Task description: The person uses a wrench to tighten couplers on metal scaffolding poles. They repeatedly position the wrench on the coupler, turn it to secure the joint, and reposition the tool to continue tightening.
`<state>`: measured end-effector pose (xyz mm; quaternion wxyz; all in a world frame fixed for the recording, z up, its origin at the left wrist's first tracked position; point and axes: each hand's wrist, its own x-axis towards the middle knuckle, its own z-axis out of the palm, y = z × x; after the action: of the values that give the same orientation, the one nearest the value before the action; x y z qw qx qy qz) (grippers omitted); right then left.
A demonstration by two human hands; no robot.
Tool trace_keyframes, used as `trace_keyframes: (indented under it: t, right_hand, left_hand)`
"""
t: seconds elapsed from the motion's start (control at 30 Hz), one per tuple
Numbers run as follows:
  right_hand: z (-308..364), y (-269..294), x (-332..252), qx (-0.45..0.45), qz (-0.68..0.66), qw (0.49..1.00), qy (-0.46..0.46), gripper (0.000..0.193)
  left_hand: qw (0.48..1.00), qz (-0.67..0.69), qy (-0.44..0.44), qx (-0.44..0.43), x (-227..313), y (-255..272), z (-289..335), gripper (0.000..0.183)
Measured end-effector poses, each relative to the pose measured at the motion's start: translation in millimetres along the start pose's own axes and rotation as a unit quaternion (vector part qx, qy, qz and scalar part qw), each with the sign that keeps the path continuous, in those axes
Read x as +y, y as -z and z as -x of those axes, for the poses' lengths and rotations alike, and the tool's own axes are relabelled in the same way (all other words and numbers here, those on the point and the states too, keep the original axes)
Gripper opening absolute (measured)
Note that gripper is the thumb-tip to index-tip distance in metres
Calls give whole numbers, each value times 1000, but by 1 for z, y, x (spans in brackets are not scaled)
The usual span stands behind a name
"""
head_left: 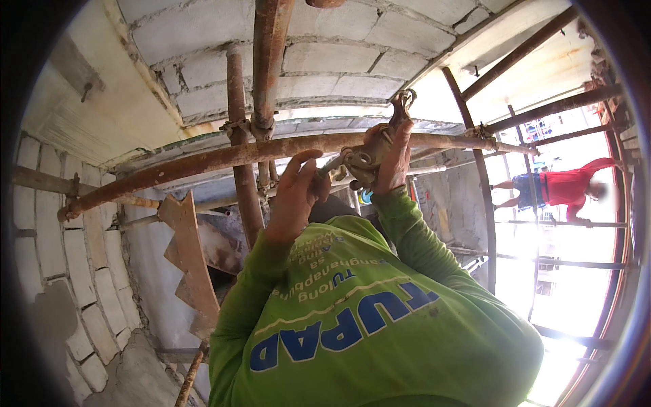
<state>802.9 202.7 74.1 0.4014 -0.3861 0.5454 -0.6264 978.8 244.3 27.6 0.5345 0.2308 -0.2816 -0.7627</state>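
Observation:
A rusty horizontal scaffold pipe (224, 156) runs across in front of my chest. Against it sits a worn, brass-coloured metal clamp (363, 163) with a hook-shaped upper end, tilted up toward the wall. My right hand (395, 159) grips this clamp from the right, fingers pointing up along it. Just left of the clamp is my left hand (293, 197), its fingers curled together below the pipe. Whatever lies between those fingers is too small and shaded to name.
Rusty upright poles (244, 163) stand close on the left, near a jagged-edged board (190, 258). Pale block walls (332, 61) rise ahead and at the left. On the right, a person in red (566, 186) stands among scaffold bars against bright daylight.

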Motion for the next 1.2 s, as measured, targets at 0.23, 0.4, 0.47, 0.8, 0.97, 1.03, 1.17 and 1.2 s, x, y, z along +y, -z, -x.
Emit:
trace_keyframes:
  t: [0.23,0.4,0.47,0.8,0.97,1.03,1.17,1.2]
  right_hand:
    - [-8,-2,0,15,-26,999,37,74]
    - [-11,1,0,-18,-15,998,62,77]
    - [-11,1,2,0,-27,999,17,74]
    - [-15,3,10,65,169,983,25,36]
    - [-9,2,9,91,78,988,100,51]
    - [-1,0,1,79,32,994,65,49]
    - [4,-1,-14,60,32,995,77,56]
    - [4,-2,-17,55,32,994,86,60]
  left_hand:
    - [992,109,54,-14,-2,-2,-3,30]
    - [1000,20,7,-18,-11,-2,-3,38]
    - [980,164,72,-84,-11,5,-10,39]
    - [980,-176,-83,-29,1,-11,0,21]
    - [966,-246,-43,62,-4,-17,-6,27]
    - [979,-181,-83,46,-11,-14,-7,29]
    - [959,-251,-133,20,-27,-7,-12,43]
    - [955,-267,-126,34,-28,-6,-14,47]
